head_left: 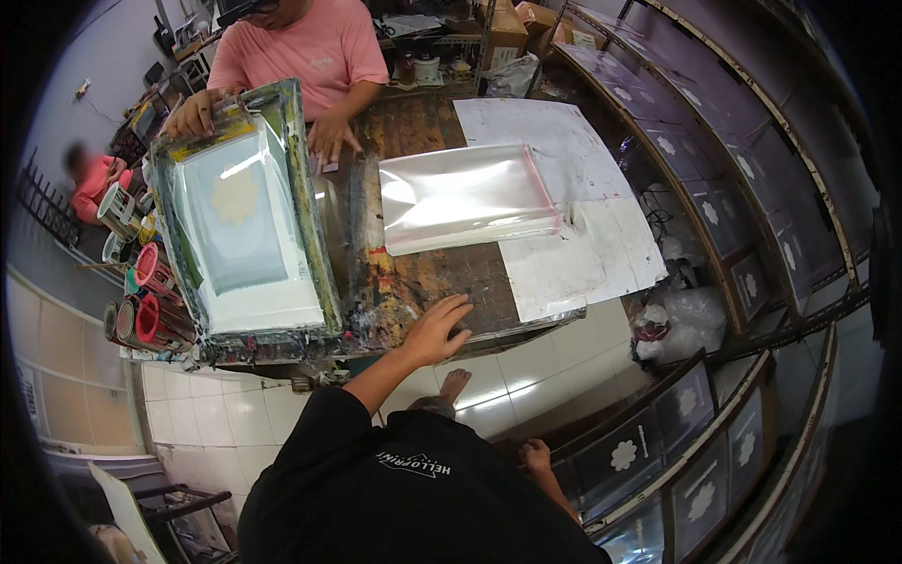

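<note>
My left hand (438,331) lies open on the near edge of the paint-stained worktable (413,287), fingers spread and nothing in them. Lower right, my right hand (536,455) is closed beside the near drying rack (648,493); what it grips, if anything, cannot be made out. A stack of clear plastic bags (465,199) rests on the table beyond my left hand, partly over white sheets (578,202). To the left, a screen-printing frame (324,273) with a pale flower shape on its mesh is tilted up. A co-worker's hand (195,115) holds its top edge.
The co-worker in a pink shirt (301,47) stands across the table, one hand (331,136) on its surface. Several ink cans (155,268) crowd the left edge. A tall rack (705,169) of flower-printed clear sheets rises at right. Another person (92,183) is far left.
</note>
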A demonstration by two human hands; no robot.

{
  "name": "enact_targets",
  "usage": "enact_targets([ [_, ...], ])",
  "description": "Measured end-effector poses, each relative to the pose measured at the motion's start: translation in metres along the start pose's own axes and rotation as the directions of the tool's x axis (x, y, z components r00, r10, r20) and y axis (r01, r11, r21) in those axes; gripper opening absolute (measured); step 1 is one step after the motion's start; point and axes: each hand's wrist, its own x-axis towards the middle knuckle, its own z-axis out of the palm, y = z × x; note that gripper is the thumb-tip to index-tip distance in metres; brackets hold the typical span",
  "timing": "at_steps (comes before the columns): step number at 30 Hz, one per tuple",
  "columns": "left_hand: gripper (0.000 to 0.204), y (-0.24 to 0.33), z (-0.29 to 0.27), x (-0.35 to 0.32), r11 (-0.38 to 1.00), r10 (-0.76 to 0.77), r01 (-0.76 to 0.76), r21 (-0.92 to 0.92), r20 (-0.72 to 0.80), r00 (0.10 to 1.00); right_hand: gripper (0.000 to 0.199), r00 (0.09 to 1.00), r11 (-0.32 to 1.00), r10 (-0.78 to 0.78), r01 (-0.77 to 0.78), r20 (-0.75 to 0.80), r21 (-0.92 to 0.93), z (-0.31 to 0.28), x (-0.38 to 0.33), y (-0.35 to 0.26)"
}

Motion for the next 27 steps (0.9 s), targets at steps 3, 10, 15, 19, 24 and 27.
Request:
enact_targets([
  [3, 0.055, 0.023, -0.018, 0.009, 0.988, 0.081, -0.058, 0.146, -0.161, 0.984, 0.034, 1.000, 1.000, 0.004, -0.005, -0.017, -0.014, 0.009, -0.009, -0.011],
  [10, 0.076, 0.066, -0.080, 0.085, 0.671, 0.172, 0.020, 0.742, -0.181, 0.968, 0.030, 0.993, 0.979, 0.114, -0.113, 0.003, 0.169, 0.022, -0.042, -0.003],
  [15, 0.059, -0.029, -0.057, 0.129, 0.369, 0.071, 0.002, 0.929, -0.030, 0.997, 0.024, 0.994, 0.980, 0.099, -0.087, -0.054, 0.179, 0.023, -0.049, 0.014],
  [19, 0.048, -0.026, -0.047, 0.142, 0.592, -0.068, -0.068, 0.803, 0.134, 0.989, 0.022, 0.984, 0.972, 0.061, -0.021, -0.165, 0.233, 0.029, -0.054, 0.037],
  [24, 0.045, 0.044, -0.009, 0.105, 0.627, 0.294, -0.348, 0.697, 0.201, 0.934, 0.042, 0.995, 0.818, -0.039, 0.084, -0.090, 0.569, 0.025, -0.094, -0.076],
  [27, 0.047, 0.103, 0.013, 0.075, 0.649, 0.404, -0.513, 0.561, 0.318, 0.858, 0.055, 0.944, 0.478, -0.322, 0.231, -0.076, 0.847, 0.010, -0.148, -0.200],
])
